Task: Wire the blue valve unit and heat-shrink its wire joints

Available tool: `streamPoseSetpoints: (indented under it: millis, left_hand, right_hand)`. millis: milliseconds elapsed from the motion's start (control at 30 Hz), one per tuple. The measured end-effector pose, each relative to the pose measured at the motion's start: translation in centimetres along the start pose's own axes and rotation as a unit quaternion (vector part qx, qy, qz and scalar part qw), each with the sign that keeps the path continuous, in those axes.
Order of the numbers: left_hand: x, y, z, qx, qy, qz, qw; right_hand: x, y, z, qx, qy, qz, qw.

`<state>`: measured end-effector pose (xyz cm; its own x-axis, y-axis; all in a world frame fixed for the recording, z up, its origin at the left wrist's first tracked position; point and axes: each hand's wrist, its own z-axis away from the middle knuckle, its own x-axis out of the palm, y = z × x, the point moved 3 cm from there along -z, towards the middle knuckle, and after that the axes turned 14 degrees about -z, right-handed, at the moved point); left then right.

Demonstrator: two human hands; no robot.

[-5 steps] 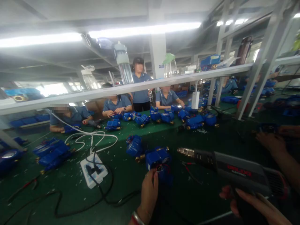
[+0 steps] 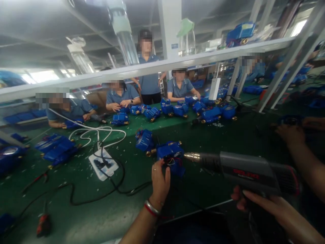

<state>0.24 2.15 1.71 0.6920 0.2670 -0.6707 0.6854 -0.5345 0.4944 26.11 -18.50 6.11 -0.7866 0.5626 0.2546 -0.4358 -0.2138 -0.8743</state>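
Note:
My right hand grips a grey heat gun by its handle. Its metal nozzle points left, nearly touching a blue valve unit with brass fittings on the green bench. My left hand reaches up from below and holds the wires at the front of that unit. A second blue unit lies just behind it to the left.
A white power strip with black and white cables sits to the left. More blue units lie at the left and across the bench, where several seated people work. Another person's hand and arm reach in at the right. A white shelf rail crosses overhead.
The view has tilted downward. The heat gun's nozzle has moved left to the blue unit, and my left hand has come further up onto the wires.

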Motion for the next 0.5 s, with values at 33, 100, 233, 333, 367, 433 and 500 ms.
streamPoseSetpoints:
  millis: [33,100,233,333,367,433,500]
  left_hand:
    - [-0.1,-0.1,-0.1,0.013,0.014,-0.007,1.0]
    - [-0.4,-0.2,-0.2,0.028,0.032,-0.011,0.999]
    - [-0.5,-0.3,-0.5,0.051,0.037,0.01,0.998]
    - [-0.2,-0.2,-0.4,0.057,0.019,0.025,0.998]
    - [-0.1,-0.1,-0.4,0.057,0.012,0.028,0.998]
    - [0.0,0.0,-0.3,0.055,0.001,0.034,0.998]
    - [0.1,0.1,-0.2,0.046,-0.005,0.036,0.998]
  right_hand:
    - [0.5,-0.1,0.4,0.003,-0.008,0.023,1.0]
    - [1.3,-0.1,0.8,0.007,-0.024,0.058,0.998]
    - [2.5,0.3,0.2,0.025,-0.088,0.116,0.989]
    - [3.1,0.6,-0.6,0.04,-0.126,0.145,0.98]
    - [3.2,0.7,-0.9,0.039,-0.125,0.143,0.981]
    - [3.2,0.9,-1.5,0.038,-0.114,0.131,0.984]
    - [3.0,1.4,-2.2,0.042,-0.106,0.13,0.985]
